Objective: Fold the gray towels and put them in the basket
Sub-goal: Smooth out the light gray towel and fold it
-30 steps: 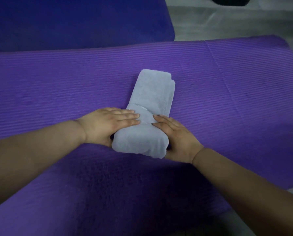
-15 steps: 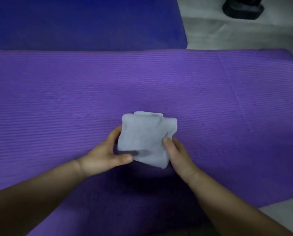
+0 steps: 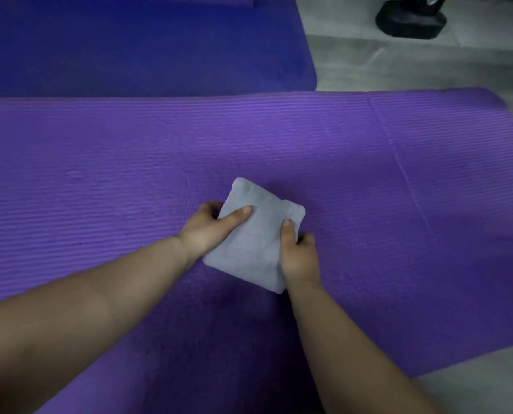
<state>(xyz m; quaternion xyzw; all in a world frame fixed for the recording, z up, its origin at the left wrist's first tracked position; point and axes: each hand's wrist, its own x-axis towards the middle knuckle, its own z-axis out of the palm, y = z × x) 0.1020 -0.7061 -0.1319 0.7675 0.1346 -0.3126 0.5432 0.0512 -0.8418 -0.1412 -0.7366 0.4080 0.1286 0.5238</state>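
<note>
A small gray terry towel (image 3: 253,237), folded into a compact square pad, sits near the middle of a ribbed purple foam mat (image 3: 130,162) and is held between both hands. The left hand (image 3: 210,230) grips the towel's left edge, its thumb lying flat across the top face and its fingers curled under the far left corner. The right hand (image 3: 298,255) is clamped on the right edge, thumb pressed on top and fingers wrapped beneath. Whether the towel rests on the mat or is lifted just above it cannot be told. Beyond the purple mat, at the far left, lies a dark blue mat (image 3: 145,46). On the pale gray floor (image 3: 413,64) at the far right stands a black base (image 3: 410,22).
</note>
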